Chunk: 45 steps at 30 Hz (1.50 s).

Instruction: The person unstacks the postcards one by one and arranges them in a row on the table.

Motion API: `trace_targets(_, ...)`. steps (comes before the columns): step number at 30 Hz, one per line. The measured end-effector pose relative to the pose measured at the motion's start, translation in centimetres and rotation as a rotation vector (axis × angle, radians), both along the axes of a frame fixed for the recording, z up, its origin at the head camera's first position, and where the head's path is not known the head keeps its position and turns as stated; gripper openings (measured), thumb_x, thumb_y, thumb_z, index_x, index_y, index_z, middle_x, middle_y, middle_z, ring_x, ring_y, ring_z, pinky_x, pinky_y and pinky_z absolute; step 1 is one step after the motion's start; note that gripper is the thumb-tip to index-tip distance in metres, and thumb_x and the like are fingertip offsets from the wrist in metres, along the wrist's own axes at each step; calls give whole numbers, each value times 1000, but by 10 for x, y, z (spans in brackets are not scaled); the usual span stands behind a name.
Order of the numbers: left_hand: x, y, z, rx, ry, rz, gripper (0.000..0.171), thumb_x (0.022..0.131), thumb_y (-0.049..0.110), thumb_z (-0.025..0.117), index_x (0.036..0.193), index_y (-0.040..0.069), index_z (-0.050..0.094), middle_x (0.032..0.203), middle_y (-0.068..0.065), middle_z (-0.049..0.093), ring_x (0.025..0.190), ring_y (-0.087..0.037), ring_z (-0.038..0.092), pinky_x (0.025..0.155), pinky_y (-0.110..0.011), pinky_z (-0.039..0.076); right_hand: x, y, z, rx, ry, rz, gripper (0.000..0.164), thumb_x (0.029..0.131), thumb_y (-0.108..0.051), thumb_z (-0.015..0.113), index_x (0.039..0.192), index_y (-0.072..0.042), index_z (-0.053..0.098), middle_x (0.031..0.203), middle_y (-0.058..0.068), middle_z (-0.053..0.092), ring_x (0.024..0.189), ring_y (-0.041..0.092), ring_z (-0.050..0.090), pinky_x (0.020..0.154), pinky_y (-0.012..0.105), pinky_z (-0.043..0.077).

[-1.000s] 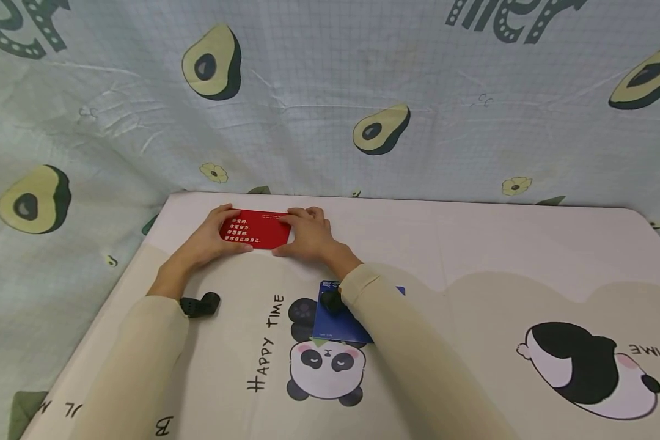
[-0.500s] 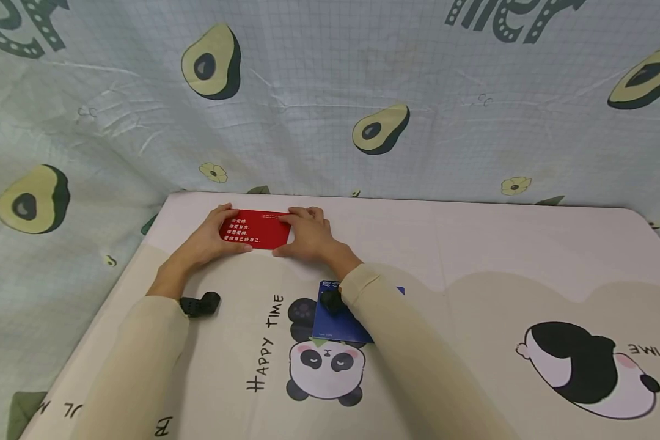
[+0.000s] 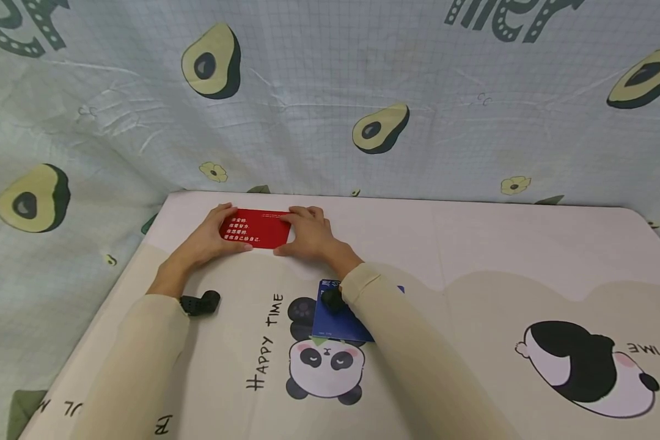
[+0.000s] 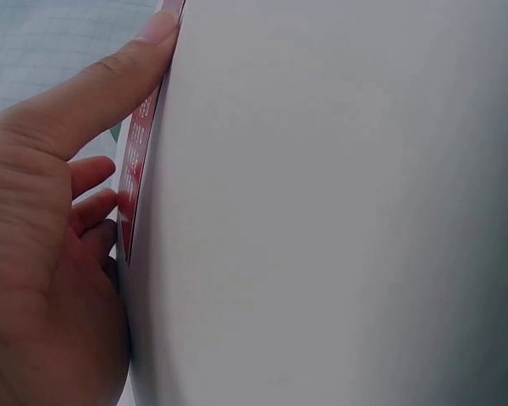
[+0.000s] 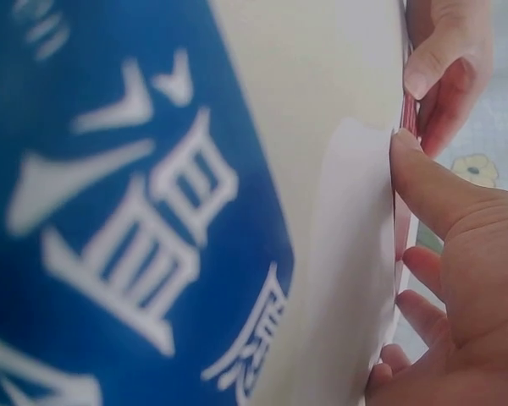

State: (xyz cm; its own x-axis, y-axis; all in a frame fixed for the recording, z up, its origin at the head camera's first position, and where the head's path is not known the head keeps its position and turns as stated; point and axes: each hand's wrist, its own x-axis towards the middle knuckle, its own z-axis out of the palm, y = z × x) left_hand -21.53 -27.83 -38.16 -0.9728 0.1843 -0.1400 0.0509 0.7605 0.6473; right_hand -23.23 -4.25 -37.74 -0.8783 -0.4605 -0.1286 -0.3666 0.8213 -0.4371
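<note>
A flat red card (image 3: 261,231) with white lettering lies near the far left edge of the table. My left hand (image 3: 211,235) grips its left end, thumb along the near edge and fingers toward the far edge. Opposite it, my right hand (image 3: 310,237) holds the right end the same way. The left wrist view shows the left thumb (image 4: 123,80) on the card's edge, the card seen nearly edge-on as a thin red strip (image 4: 135,182). In the right wrist view the right thumb (image 5: 427,182) touches the near edge, and the left hand (image 5: 450,59) appears beyond.
A blue flat item (image 3: 335,324) with white characters lies under my right forearm, partly hidden by the sleeve (image 3: 412,342) and black wrist camera (image 3: 332,300). The tablecloth carries a printed panda (image 3: 327,370). An avocado-print curtain (image 3: 308,73) hangs behind the table.
</note>
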Motion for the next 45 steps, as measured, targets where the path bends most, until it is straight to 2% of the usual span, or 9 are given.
trace_targets(8, 1, 2, 1, 0, -5, 4, 99, 79, 29, 77, 152, 3, 15, 158, -17, 5, 142, -39, 7, 110, -61, 16, -1, 4, 7, -21, -29, -13, 82, 77, -45, 74, 147, -22, 39, 154, 2, 28, 138, 29, 18, 109, 46, 28)
trace_targets(12, 2, 4, 4, 1, -4, 30, 99, 81, 34, 75, 152, 3, 13, 157, -19, 9, 141, -39, 11, 109, -61, 18, 0, 12, 22, -23, -54, 3, 81, 78, -43, 74, 147, -20, 38, 153, 5, 27, 137, 31, 20, 106, 49, 33)
trace_targets(16, 4, 8, 11, -15, 8, 77, 99, 83, 38, 72, 153, 3, 11, 156, -21, 12, 140, -40, 13, 109, -61, 20, 3, 27, 41, -41, -35, 27, 82, 80, -42, 72, 149, -18, 36, 153, 8, 27, 137, 33, 19, 105, 52, 33)
trace_targets(22, 9, 17, 26, -23, 89, 81, 95, 84, 39, 70, 153, 5, 14, 155, -21, 16, 140, -40, 16, 106, -63, 23, 12, 63, 61, -77, 37, 54, 77, 85, -42, 68, 149, -15, 35, 153, 10, 29, 138, 35, 19, 107, 54, 29)
trace_targets(26, 19, 28, 35, 14, 150, 59, 92, 84, 37, 72, 152, 7, 19, 155, -19, 20, 140, -38, 18, 105, -63, 25, 19, 87, 66, -102, 61, 60, 75, 87, -40, 67, 149, -14, 35, 152, 11, 29, 139, 35, 18, 108, 55, 26)
trace_targets(31, 35, 47, 39, 30, 191, 5, 90, 83, 37, 73, 152, 10, 22, 155, -16, 22, 140, -37, 20, 104, -63, 27, 30, 111, 65, -144, 67, 74, 75, 88, -40, 67, 149, -12, 34, 152, 13, 29, 139, 34, 17, 109, 54, 24)
trace_targets(35, 48, 63, 39, 29, 204, -40, 90, 81, 40, 74, 152, 16, 24, 156, -13, 22, 140, -36, 22, 101, -64, 32, 43, 125, 61, -167, 91, 94, 75, 88, -40, 68, 148, -11, 35, 152, 13, 28, 140, 34, 17, 109, 54, 24)
trace_targets(42, 74, 91, 35, 69, 219, -142, 93, 76, 40, 79, 152, 19, 28, 156, -6, 25, 143, -28, 18, 106, -61, 25, 73, 142, 53, -202, 108, 120, 74, 87, -39, 69, 148, -14, 36, 153, 10, 27, 139, 30, 18, 107, 52, 30)
trace_targets(45, 83, 105, 31, 73, 217, -182, 94, 75, 39, 80, 151, 18, 29, 156, -6, 25, 144, -27, 16, 105, -61, 27, 88, 147, 49, -220, 107, 130, 74, 86, -39, 70, 148, -16, 37, 152, 9, 27, 139, 29, 19, 106, 53, 32)
